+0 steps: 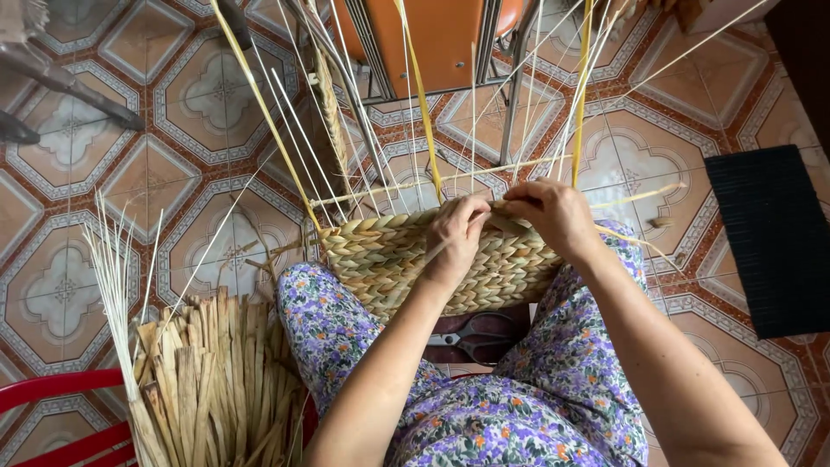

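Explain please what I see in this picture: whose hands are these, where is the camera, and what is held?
The camera sits on the person's head and looks down. The left hand and right hand both pinch the top edge of a half-woven straw-coloured braided basket resting on the knees in purple flowered trousers. Thin pale upright stakes rise from it. Dark scissors lie between the knees. A bundle of flat dried leaves stands beside a red chair on the patterned tiled floor.

Half-woven basket of thick braided tan straw (389, 259) rested on lap, rim upward, rounded wall facing camera. Thin pale upright stakes (346, 112) fanned from its unfinished top edge.
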